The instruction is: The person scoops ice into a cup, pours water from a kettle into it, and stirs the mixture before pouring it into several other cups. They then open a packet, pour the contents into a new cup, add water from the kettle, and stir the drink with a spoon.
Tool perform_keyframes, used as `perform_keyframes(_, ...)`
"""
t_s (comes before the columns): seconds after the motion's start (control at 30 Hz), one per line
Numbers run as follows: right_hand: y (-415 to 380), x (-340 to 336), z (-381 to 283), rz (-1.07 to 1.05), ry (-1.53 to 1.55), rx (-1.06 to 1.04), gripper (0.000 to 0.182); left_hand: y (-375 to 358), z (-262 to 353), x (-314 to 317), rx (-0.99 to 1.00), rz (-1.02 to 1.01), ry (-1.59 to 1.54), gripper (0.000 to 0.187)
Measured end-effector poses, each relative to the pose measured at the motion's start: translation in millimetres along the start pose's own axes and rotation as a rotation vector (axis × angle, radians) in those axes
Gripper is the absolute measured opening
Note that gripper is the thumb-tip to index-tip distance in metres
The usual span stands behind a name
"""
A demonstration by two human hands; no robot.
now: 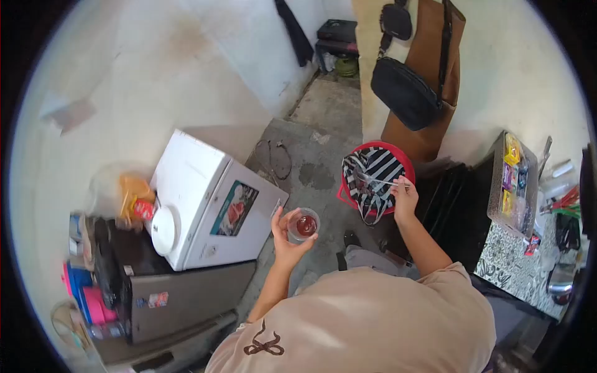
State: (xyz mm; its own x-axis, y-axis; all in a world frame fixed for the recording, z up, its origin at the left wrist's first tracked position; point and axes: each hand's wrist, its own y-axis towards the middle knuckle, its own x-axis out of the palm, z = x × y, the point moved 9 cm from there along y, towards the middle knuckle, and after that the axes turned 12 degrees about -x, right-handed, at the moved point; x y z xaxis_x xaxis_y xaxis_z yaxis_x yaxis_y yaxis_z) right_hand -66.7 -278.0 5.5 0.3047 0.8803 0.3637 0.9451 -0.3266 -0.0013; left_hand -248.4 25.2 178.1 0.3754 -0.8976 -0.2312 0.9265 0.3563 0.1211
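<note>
My left hand [287, 244] is wrapped round a clear cup [304, 224] with a reddish-brown drink low inside it. Out to the right, my right hand [405, 198] grips the handle of a metal spoon [380, 181], whose bowl end points left, away from the cup. Behind the spoon, lower down, stands a red bucket [408, 163] with a black-and-white striped cloth [385, 163] in it. Cup and spoon are apart, both held up in front of my body.
A white box-shaped appliance [193, 180] stands on a grey fridge [186, 298] at left. At right, a patterned counter [507, 267] carries a basket of packets [497, 186]. Black bags [407, 93] hang on the wall ahead. A cable [280, 158] lies on the floor.
</note>
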Motion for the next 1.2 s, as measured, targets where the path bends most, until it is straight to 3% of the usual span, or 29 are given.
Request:
perform_keyframes(0.2, 0.0, 0.3, 57.6, -0.29, -0.798, -0.282, 0.015, 71.6, -23.4, 11.8, -0.072, -0.093, -0.14, 0.098)
perform_keyframes(0.3, -17.4, 35.7, 75.7, -0.466, -0.99, -0.409, 0.02, 96.7, -46.9, 16.9, -0.072, -0.205, -0.09, 0.097)
perform_keyframes(0.4, -8.1, 17.5, 118.8, -0.312, -1.016, -0.304, 0.022, 125.0, -67.0, 24.4, -0.136, -0.355, -0.093, 0.097)
perform_keyframes(0.5, -3.4, 11.0, 86.9, -0.086, -1.138, -0.474, 0.024, 159.1, -72.4, 29.7, -0.121, -0.529, -0.068, 0.098)
perform_keyframes(0.6, -11.3, 0.9, 54.0, 0.217, -1.085, -0.445, 0.023, 194.9, -82.5, 27.6, -0.146, -0.676, -0.114, 0.098)
perform_keyframes(0.7, -32.6, 10.3, 59.4, 0.248, -1.137, -0.52, 0.017, 222.7, -87.5, 30.2, -0.087, -0.808, -0.112, 0.097)
perform_keyframes(0.73, -37.3, 12.7, 69.9, 0.262, -1.082, -0.401, 0.013, 229.6, -90.2, 31.9, -0.086, -0.835, -0.108, 0.097)
perform_keyframes(0.83, -49.2, 26.0, 94.6, 0.284, -1.107, -0.395, 0.014, 243.5, -99.6, 43.0, -0.082, -0.912, -0.096, 0.097)
perform_keyframes(0.97, -57.5, 5.7, 132.7, 0.537, -1.005, -0.203, 0.014, 236.6, -106.8, 67.9, -0.041, -1.023, -0.061, 0.099)
perform_keyframes(1.0, -57.1, 7.6, 131.9, 0.536, -1.056, -0.265, 0.016, 232.5, -106.1, 74.0, -0.018, -1.052, -0.041, 0.101)
perform_keyframes(1.1, -58.3, -0.2, 149.4, 0.613, -0.899, -0.175, 0.015, 219.3, -107.0, 88.5, -0.073, -1.11, -0.063, 0.101)
perform_keyframes(1.13, -57.0, -1.6, 150.6, 0.573, -0.953, -0.102, 0.017, 214.5, -105.8, 92.3, -0.073, -1.125, -0.058, 0.101)
perform_keyframes(1.2, -54.0, 14.8, 126.0, 0.441, -1.133, -0.226, 0.022, 205.9, -102.1, 99.0, -0.067, -1.149, -0.046, 0.101)
